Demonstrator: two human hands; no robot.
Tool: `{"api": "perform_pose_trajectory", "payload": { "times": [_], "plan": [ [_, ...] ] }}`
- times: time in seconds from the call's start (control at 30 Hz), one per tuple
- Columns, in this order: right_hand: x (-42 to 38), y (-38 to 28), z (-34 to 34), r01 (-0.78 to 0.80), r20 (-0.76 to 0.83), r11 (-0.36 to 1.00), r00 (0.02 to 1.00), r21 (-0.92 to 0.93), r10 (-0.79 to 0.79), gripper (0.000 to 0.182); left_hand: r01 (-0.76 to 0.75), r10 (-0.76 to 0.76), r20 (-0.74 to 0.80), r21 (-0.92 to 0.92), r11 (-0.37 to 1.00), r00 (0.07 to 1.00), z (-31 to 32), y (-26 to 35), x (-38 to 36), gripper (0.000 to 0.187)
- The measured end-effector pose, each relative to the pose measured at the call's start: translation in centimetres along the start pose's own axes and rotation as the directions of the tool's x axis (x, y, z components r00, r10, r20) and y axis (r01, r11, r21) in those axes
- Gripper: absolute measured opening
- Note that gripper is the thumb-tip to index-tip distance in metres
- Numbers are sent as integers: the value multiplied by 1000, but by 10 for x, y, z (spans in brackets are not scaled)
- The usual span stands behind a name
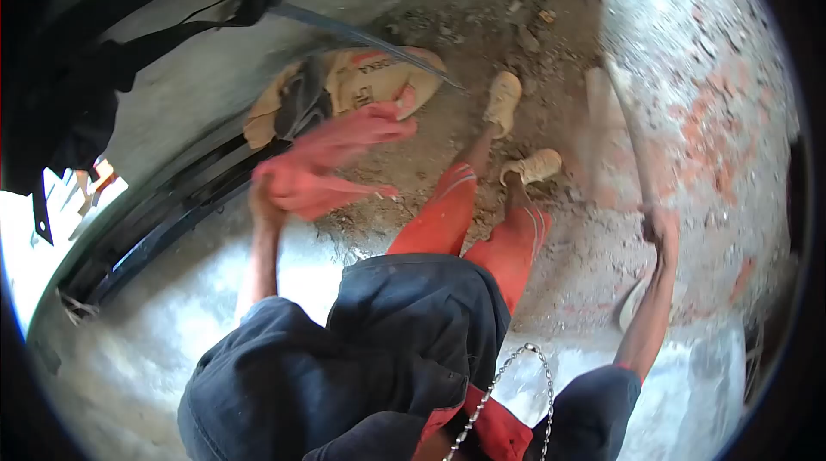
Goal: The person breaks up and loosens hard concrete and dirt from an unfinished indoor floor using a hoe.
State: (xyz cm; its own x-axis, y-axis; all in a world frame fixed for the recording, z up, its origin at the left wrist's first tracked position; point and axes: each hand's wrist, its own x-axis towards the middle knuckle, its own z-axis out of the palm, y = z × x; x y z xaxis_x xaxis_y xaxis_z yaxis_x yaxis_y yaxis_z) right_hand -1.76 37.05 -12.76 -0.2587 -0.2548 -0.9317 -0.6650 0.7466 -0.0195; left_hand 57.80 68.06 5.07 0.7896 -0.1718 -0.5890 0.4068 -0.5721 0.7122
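Note:
My left hand (272, 190) is closed around a bunched red cloth (323, 164), whose loose ends spread to the right and look smeared by motion. Below the cloth's far end lies bare dirt floor. On the right, my right hand (661, 227) is wrapped round the lower end of a long, thin handle-like stick (632, 129), which extends upward along the rough wall surface. What the stick's far end joins is too blurred to tell.
A printed sack (370, 82) lies at the upper left beside dark material. A metal strip (370, 41) slants above it. Dark bars (163, 224) run along the left. Soil and rubble (482, 13) lie beyond my shoes (503, 104). A rough plastered surface (723, 99) is at right.

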Motion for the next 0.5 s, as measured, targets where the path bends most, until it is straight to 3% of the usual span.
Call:
{"api": "perform_pose_trajectory", "payload": {
  "times": [0.03, 0.07, 0.1, 0.13, 0.17, 0.2, 0.23, 0.27, 0.3, 0.37, 0.4, 0.43, 0.47, 0.5],
  "plan": [
    [-1, 1, -2, 8, -5, 999, 1000, -34, -9, 21, -24, 19, -116, -36, 999, 993, 1, 31, -5, 41],
    [-3, 0, -1, 29, -22, 999, 999, -40, -30, 21, -120, 117, -35, -69, 990, 992, -46, 32, 37, 44],
    [-5, 0, 1, 52, -36, 998, 998, -46, -54, 22, -50, 41, -54, -167, 985, 998, -52, 49, 44, 45],
    [-5, 2, 4, 48, -43, 998, 998, -42, -50, 22, -142, 142, -306, 21, 990, 941, -38, 59, 39, 46],
    [-2, 7, 5, 47, -46, 998, 998, -39, -49, 23, -93, 102, -571, 45, 995, 815, -81, 52, 84, 39],
    [7, 16, 7, 96, -20, 989, 995, -115, -99, 20, 52, 448, -576, 651, 757, 684, -99, 31, 104, 34],
    [18, 26, 11, 147, 11, 971, 989, -186, -148, 21, 279, 734, -334, 939, 202, 591, -106, 12, 119, 30],
    [21, 33, 13, 157, 14, 965, 987, -211, -157, 22, 224, 720, -205, 972, 71, 663, -93, -7, 132, 29],
    [23, 41, 15, 166, 17, 958, 986, -235, -167, 25, -63, 748, -1, 996, 57, 664, -40, -23, 115, 28],
    [0, 30, 24, 39, -26, 990, 999, -135, -43, 31, -620, 706, 407, 782, 58, 579, 71, -52, 77, 28],
    [-18, 18, 28, -60, -39, 997, 998, -49, 58, 37, -725, 505, 530, 584, 366, 682, 114, -82, 64, 25],
    [-22, 22, 33, 51, -43, 995, 998, -82, -55, 36, -598, 270, 617, 418, 684, 739, 158, -111, 51, 22],
    [-21, 33, 44, 163, -43, 980, 985, -117, -169, 35, -712, 164, 709, 607, 352, 686, 208, -135, 27, 20],
    [-16, 44, 56, 277, -41, 948, 957, -154, -286, 35, -584, 89, 740, 444, 680, 666, 260, -146, -13, 17]
  ]
}}
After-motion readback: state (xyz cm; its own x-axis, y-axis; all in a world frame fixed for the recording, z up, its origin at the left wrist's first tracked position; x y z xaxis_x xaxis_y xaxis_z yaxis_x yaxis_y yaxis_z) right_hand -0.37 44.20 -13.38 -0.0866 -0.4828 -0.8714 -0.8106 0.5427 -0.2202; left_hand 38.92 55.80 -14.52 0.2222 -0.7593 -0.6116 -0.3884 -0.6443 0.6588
